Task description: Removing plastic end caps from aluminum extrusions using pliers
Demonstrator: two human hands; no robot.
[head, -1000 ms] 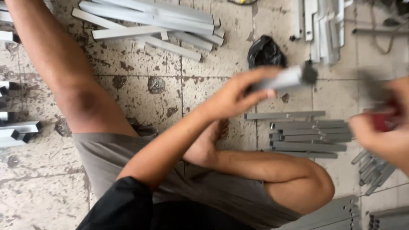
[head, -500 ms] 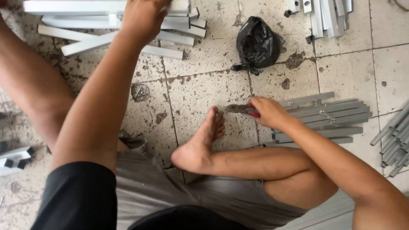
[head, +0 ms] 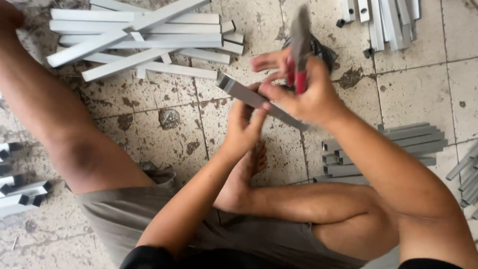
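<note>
Grey bar (head: 259,100) is held mid-air over the tiled floor (head: 164,119), slanting up-left, the left hand (head: 245,127) closed around its middle from below. Right hand (head: 303,92) is clenched on a red-handled tool (head: 300,47) just above the bar's right half, touching it. Risk: tool could slip onto the left fingers (head: 261,112), or the bar could twist loose, since it's only pinched.

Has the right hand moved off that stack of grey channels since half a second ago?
Yes. The right hand has risen with the red-handled tool, from beside the grey channel stack to above it, in front of the black bag.
</note>
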